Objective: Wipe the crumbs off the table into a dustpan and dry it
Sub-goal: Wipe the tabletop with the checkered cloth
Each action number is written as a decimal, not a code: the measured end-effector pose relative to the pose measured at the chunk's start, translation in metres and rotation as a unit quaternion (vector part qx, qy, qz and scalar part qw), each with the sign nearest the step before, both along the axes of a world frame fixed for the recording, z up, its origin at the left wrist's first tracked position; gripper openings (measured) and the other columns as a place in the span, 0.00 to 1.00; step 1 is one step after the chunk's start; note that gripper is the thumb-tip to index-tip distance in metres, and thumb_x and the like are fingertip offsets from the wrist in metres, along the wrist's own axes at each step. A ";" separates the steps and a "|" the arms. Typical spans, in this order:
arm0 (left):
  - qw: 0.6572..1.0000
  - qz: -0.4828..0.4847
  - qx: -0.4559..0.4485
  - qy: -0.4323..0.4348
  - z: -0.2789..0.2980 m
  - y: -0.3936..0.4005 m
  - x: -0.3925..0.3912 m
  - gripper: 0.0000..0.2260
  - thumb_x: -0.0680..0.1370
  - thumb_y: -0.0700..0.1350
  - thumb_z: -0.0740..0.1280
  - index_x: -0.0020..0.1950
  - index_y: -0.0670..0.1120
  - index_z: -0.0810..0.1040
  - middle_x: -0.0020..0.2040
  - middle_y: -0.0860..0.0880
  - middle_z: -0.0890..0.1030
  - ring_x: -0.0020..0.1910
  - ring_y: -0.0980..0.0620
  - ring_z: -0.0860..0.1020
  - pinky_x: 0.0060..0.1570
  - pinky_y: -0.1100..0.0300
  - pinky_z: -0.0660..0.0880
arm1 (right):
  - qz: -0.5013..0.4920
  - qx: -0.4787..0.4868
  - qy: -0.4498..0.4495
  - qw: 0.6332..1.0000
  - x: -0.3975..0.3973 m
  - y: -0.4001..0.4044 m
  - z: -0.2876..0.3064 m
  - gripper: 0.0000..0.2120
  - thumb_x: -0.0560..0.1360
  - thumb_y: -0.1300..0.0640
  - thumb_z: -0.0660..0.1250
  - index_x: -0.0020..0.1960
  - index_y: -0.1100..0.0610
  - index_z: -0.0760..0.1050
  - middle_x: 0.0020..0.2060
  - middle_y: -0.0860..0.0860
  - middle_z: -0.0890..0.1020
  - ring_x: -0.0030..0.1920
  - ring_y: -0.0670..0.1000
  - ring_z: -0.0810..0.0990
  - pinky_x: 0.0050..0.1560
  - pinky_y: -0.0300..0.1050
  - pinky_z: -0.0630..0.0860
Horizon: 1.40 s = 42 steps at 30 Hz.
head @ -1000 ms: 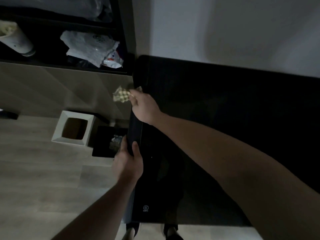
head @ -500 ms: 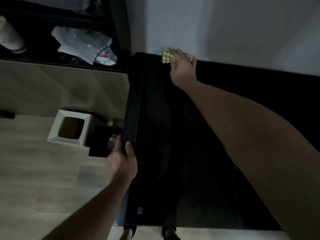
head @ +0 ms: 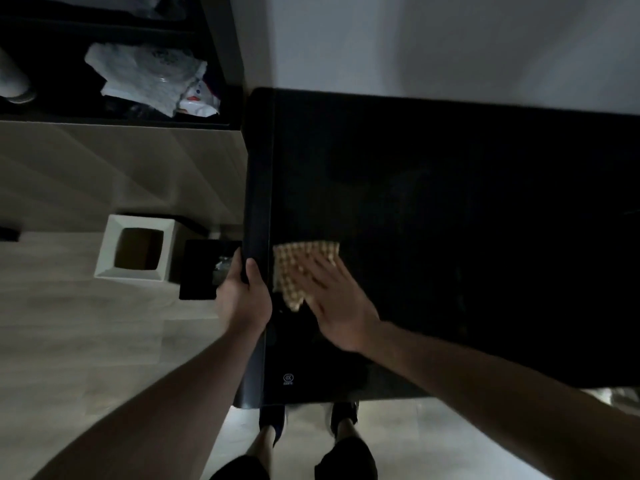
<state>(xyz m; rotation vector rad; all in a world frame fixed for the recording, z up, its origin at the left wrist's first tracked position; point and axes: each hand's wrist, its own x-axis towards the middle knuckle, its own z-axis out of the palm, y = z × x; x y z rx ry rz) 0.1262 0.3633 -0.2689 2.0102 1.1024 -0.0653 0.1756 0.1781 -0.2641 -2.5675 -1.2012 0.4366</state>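
Note:
A black glossy table (head: pixel 450 220) fills the right half of the view, pushed against a white wall. My right hand (head: pixel 341 306) lies flat, fingers spread, pressing a yellow checked cloth (head: pixel 294 265) onto the tabletop close to its left edge. My left hand (head: pixel 242 299) is closed at that edge, thumb on top, holding a black dustpan (head: pixel 199 271) just below and left of it. Something pale lies in the dustpan. I cannot make out crumbs on the dark tabletop.
A white square bin (head: pixel 110 251) stands on the pale wood floor, left of the dustpan. A dark shelf at the top left holds white plastic bags (head: pixel 149 77). My feet (head: pixel 273 420) are at the table's near edge.
My right hand has dragged the cloth from the far left corner by the wall back to the near left edge, beside my left hand. The left hand and dustpan stayed put.

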 end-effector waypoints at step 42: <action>0.994 -0.050 0.087 0.038 -0.002 -0.007 0.003 0.25 0.87 0.55 0.52 0.85 0.51 0.60 0.75 0.43 0.77 0.71 0.37 0.77 0.66 0.43 0.75 | -0.187 0.030 -0.053 0.981 0.095 -0.036 -0.010 0.25 0.84 0.52 0.57 0.81 0.53 0.64 0.82 0.55 0.61 0.82 0.60 0.58 0.80 0.62 0.56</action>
